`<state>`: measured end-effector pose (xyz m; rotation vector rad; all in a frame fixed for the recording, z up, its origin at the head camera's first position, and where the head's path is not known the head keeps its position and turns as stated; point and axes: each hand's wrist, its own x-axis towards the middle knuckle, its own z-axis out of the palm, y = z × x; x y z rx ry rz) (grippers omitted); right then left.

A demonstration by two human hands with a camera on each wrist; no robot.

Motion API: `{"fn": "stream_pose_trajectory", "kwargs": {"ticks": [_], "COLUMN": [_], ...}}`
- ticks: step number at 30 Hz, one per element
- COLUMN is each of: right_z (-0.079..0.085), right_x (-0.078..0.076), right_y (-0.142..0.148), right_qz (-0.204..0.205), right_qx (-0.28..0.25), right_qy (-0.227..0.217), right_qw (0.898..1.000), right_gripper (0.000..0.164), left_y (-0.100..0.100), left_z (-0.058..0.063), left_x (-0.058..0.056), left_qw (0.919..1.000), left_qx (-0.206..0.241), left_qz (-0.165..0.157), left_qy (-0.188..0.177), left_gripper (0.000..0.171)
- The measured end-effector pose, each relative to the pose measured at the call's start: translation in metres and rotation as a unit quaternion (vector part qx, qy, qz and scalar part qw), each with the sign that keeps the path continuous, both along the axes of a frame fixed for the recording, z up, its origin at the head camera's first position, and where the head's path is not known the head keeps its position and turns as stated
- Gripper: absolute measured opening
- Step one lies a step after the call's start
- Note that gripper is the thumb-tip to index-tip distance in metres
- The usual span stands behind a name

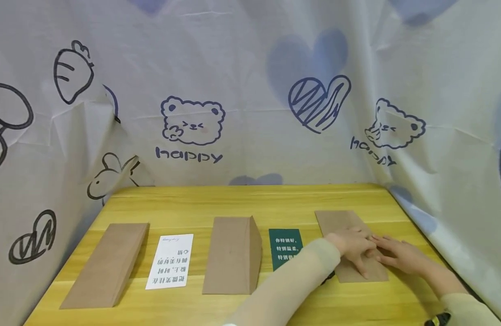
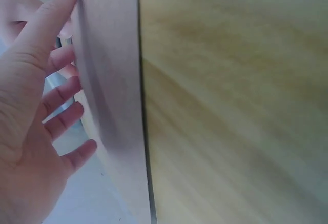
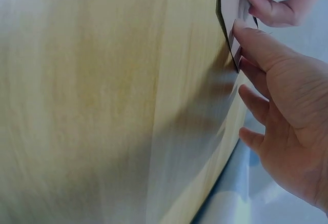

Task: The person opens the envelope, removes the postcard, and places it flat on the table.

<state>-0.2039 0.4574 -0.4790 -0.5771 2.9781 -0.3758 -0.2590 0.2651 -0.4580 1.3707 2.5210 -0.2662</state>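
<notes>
In the head view a flat brown paper envelope (image 1: 336,222) lies at the right of the wooden table. My left hand (image 1: 350,249) rests across it, thumb spread towards its near end. In the left wrist view, the left thumb (image 2: 46,24) lies along the paper and the other fingers are loosely extended. My right hand (image 1: 403,256) meets the left one at the envelope's right side. Seen from the right wrist, the right hand (image 3: 287,80) pinches the paper's edge between thumb and forefinger. A thin flap edge touches a left fingertip there.
Left of the hands lie a green card (image 1: 284,240) with white print, partly behind the left sleeve, a brown envelope (image 1: 227,258) with its side flap raised, a white printed card (image 1: 169,262) and another brown envelope (image 1: 101,267). A patterned curtain (image 1: 250,136) surrounds the table.
</notes>
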Motion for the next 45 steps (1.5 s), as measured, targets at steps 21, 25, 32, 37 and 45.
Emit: {"fn": "stream_pose_trajectory", "kwargs": {"ticks": [21,25,32,37,45], "right_z": [-0.002,-0.001,0.005,0.005,0.000], "right_x": [0.001,-0.001,-0.006,-0.007,-0.014], "right_y": [0.005,0.004,-0.004,-0.002,0.004], "right_qz": [0.008,0.018,0.067,0.140,0.210], "right_qx": [0.014,0.036,0.100,0.115,0.152], "right_qy": [0.002,0.026,0.098,0.208,0.275], "right_qw": [1.000,0.999,0.988,0.961,0.926], "right_gripper": [0.056,0.056,0.054,0.064,0.081], "left_y": [-0.022,-0.026,-0.029,-0.029,-0.031], "left_z": [-0.003,-0.003,-0.006,-0.007,-0.005], "left_x": [0.018,0.018,0.017,0.017,0.016], "left_qw": [0.9978,0.9962,0.9955,0.9949,0.9951], "left_qx": [0.038,0.064,0.064,0.066,0.068], "left_qz": [-0.048,-0.057,-0.062,-0.066,-0.066], "left_qy": [0.024,0.012,0.032,0.039,0.029], "left_gripper": [0.077,0.078,0.075,0.074,0.072]}}
